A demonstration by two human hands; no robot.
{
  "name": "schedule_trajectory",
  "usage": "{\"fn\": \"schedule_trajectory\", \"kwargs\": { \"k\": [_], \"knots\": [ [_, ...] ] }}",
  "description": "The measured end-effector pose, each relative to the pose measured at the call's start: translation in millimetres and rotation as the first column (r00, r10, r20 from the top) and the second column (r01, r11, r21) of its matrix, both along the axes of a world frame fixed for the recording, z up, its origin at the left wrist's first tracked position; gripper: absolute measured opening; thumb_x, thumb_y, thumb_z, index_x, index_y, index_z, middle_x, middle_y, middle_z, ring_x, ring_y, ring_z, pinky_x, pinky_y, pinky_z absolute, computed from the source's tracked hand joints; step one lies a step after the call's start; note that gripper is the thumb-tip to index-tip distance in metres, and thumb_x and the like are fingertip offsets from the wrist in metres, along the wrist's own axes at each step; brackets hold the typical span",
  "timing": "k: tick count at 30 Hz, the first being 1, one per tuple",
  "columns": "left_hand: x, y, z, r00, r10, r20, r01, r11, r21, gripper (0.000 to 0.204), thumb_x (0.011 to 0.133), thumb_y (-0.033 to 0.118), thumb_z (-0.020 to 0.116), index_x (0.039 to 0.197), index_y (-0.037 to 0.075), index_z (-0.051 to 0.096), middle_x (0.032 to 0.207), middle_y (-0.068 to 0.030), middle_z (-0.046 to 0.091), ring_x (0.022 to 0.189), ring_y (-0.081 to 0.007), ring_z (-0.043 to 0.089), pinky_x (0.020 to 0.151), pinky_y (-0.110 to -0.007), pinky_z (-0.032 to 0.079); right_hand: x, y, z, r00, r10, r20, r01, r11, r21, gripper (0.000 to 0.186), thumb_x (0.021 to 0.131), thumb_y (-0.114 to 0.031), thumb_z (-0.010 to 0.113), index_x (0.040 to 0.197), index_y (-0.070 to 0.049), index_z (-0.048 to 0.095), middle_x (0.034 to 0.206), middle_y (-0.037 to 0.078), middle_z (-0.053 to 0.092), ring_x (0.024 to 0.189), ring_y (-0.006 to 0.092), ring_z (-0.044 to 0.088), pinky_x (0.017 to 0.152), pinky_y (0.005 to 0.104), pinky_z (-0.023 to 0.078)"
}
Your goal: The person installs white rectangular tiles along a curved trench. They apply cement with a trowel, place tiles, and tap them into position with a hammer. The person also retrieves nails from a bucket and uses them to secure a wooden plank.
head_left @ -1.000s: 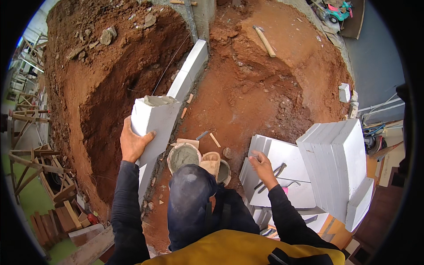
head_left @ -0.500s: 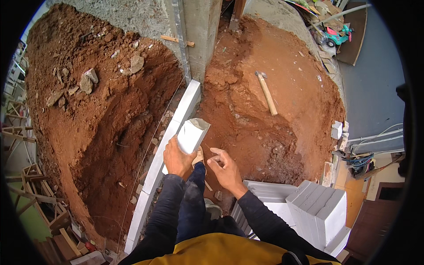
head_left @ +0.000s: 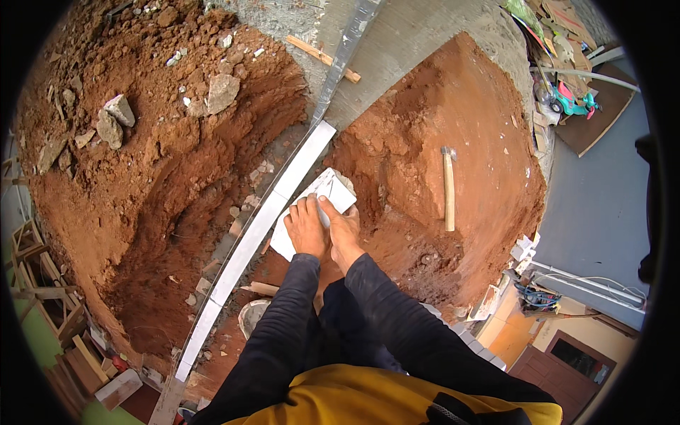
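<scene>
Both hands, left hand [head_left: 306, 228] and right hand [head_left: 344, 230], press open-fingered on a white block [head_left: 333, 190]; uneven pressure could tilt it beside the block row [head_left: 262, 219]

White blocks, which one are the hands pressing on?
The loose white block lying flat on the red soil beside the row. The left hand and right hand rest on it; the row blocks go untouched.

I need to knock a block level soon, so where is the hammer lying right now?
In the head view the hammer lies on the red soil to the person's right, beyond the right hand and the white block both hands press.
</scene>
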State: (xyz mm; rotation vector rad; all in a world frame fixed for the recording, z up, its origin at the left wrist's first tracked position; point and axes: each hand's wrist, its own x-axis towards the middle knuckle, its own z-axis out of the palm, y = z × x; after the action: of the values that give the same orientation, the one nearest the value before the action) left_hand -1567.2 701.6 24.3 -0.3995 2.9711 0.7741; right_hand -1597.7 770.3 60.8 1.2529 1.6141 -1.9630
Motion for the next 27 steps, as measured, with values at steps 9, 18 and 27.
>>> {"fn": "schedule_trajectory", "kwargs": {
  "k": [9, 18, 27],
  "knots": [
    [-73, 6, -46, 0.999, 0.044, 0.012, -0.045, 0.998, 0.044, 0.057, 0.091, 0.013, 0.067, 0.146, 0.005, 0.052, 0.135, -0.0105, 0.057, 0.123, -0.0305, 0.054, 0.100, -0.046, 0.039, -107, -8, -64, 0.988, 0.151, 0.014, -0.152, 0.984, 0.095, 0.091, 0.079, -0.024, 0.099, 0.143, 0.010, 0.044, 0.136, 0.022, 0.065, 0.122, 0.0264, 0.065, 0.105, 0.0381, 0.054],
    [-131, 12, -82, 0.996, 0.080, 0.026, -0.084, 0.965, 0.248, 0.080, 0.081, 0.014, 0.077, 0.154, 0.003, 0.045, 0.149, -0.0160, 0.051, 0.144, -0.0355, 0.044, 0.119, -0.054, 0.031, -187, 8, -111, 0.929, 0.226, 0.292, -0.303, 0.919, 0.253, 0.063, 0.073, -0.040, 0.092, 0.115, 0.001, 0.070, 0.105, 0.011, 0.071, 0.085, 0.0238, 0.068, 0.080, 0.0427, 0.056],
    [-36, -4, -99, 0.767, 0.526, 0.366, -0.631, 0.519, 0.576, 0.088, 0.091, 0.023, 0.078, 0.161, -0.004, 0.034, 0.158, -0.0281, 0.046, 0.149, -0.0437, 0.043, 0.123, -0.049, 0.037, -255, 19, -137, 0.824, 0.422, 0.377, -0.524, 0.821, 0.226, 0.083, 0.078, -0.045, 0.088, 0.139, 0.004, 0.060, 0.128, 0.017, 0.070, 0.112, 0.0299, 0.072, 0.093, 0.0490, 0.062]
  ]
}}
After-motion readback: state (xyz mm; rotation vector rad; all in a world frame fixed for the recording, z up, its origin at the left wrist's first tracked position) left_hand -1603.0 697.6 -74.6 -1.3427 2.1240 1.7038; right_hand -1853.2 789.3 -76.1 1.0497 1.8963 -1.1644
